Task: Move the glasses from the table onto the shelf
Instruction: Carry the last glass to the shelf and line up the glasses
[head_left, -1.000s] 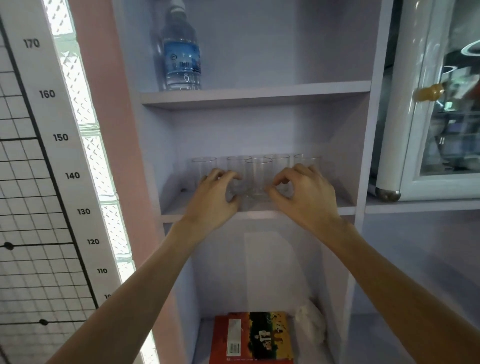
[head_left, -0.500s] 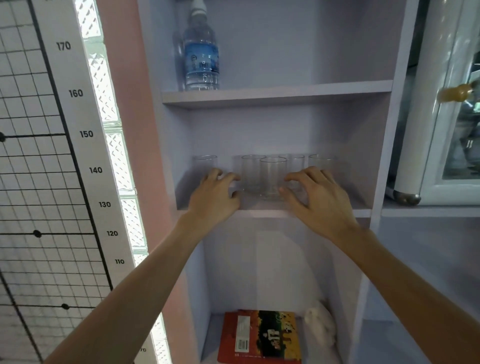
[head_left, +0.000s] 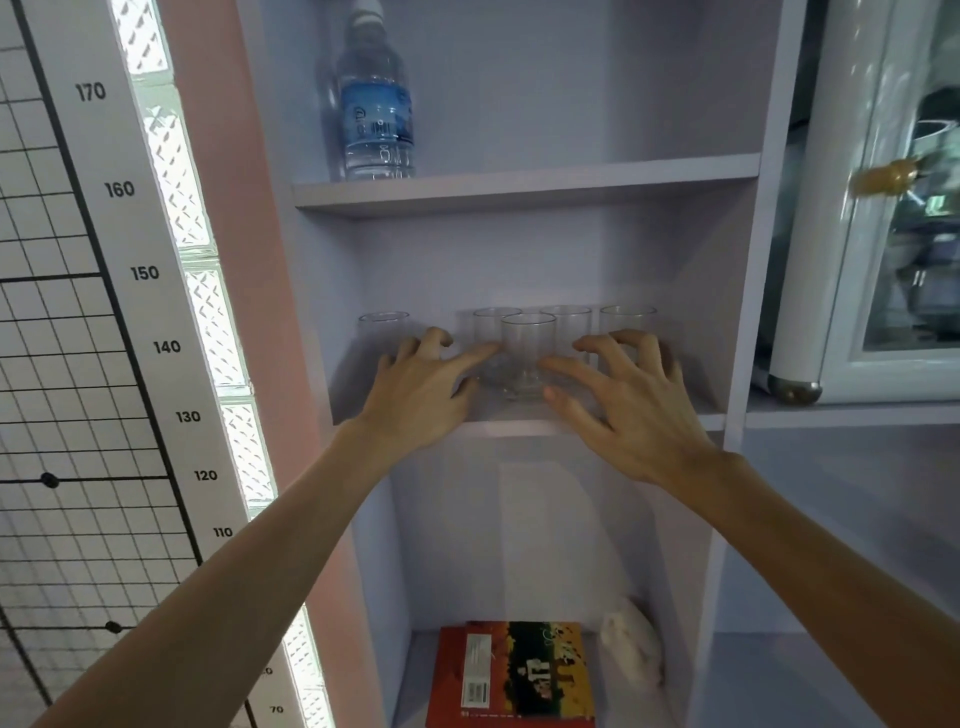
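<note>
Seemingly near done — five glasses (head_left: 566, 325) upright on middle shelf (head_left: 498, 428), one in front of row. Left hand (head_left: 421, 395) and right hand (head_left: 628, 410) flank front glass (head_left: 527, 358), fingers spread, gripping nothing. Worktop out of view — whether more glasses remain, cannot tell.

The shelf unit (head_left: 519, 189) is pale lilac all over. The glasses (head_left: 527, 353) are clear, without colour. The bottle (head_left: 376, 117) is clear too and has a blue label. Beside the unit the wall (head_left: 244, 260) is pink. The height chart (head_left: 119, 189) is white with black numbers and a black grid. The book (head_left: 514, 675) has a red and orange cover with a white label. The cabinet door (head_left: 831, 208) is white and its knob (head_left: 888, 176) is gold.
</note>
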